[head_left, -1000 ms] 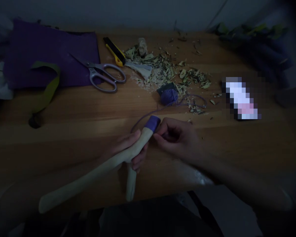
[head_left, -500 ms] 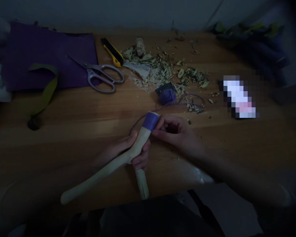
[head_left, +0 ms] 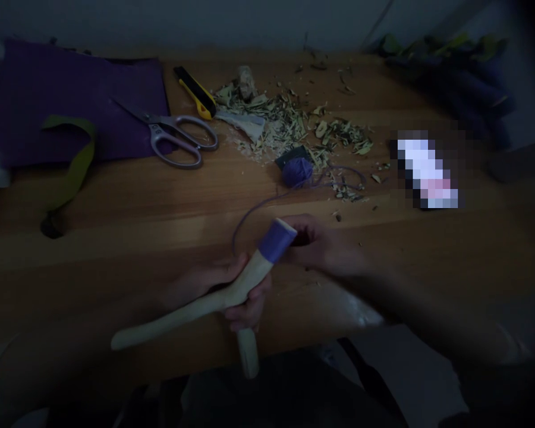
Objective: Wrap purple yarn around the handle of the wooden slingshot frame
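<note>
By L hand [head_left: 225, 273] the forked stick [head_left: 236, 292] is gripped nr its fork; long prong [head_left: 160, 327] is pointed out L, short prong [head_left: 248, 353] down below the hand. Purple thread [head_left: 264, 203] is curved from beside L hand up to yarn ball [head_left: 296, 172]. Stick's purple-banded end [head_left: 276, 241] is tilted up R, btwn hands. R hand [head_left: 325, 246] is curled just behind it, partly hidden; whether anything's pinched can't be told.

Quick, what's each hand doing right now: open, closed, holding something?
Left hand: closed around the forked stick.
Right hand: beside the purple-wrapped end, fingers curled; fingertips hidden, so any grip cannot be told.
</note>
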Demonstrator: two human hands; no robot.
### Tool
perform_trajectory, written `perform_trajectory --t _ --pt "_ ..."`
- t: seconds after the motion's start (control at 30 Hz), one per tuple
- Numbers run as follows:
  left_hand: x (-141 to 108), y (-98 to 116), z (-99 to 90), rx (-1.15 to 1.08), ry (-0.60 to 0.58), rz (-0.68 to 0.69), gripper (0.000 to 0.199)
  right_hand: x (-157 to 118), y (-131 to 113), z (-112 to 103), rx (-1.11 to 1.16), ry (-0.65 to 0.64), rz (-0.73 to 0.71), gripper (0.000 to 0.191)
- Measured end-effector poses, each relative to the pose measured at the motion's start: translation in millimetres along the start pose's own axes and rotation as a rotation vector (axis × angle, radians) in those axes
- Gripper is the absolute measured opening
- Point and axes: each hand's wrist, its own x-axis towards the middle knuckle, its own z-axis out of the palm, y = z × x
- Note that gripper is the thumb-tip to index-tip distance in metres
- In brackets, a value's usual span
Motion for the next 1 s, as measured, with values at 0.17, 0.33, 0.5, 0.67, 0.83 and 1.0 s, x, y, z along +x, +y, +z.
perform_trajectory --t 0.17,0.33,0.5,0.67,0.83,1.0 --pt "-4 1 0.3 -0.123 -0.188 -0.145 0.038 -4 -6 -5 -0.201 -0.082 0.024 0.008" --pt "-5 0 3.1 -0.107 -0.164 -0.127 0.037 -7 -6 -6 -0.339 -0.094 -0.057 0.01" --pt "-4 -4 -0.9 -0.116 -0.19 -0.101 0.037 -7 -3 -9 -0.385 -0.129 -0.115 0.007" --pt "-5 -1 0.2 -0.028 -0.247 -0.336 0.039 -5 -1 -8 -0.483 -0.407 -0.047 0.006" --pt "-8 0 8.1 0.004 -0.109 -0.461 0.039 -6 -1 -5 -0.604 -0.475 -0.016 0.011" --pt "-7 -6 7.2 0.018 -0.021 -0.439 0.04 -9 -6 -5 -0.666 -0.391 0.076 0.016"
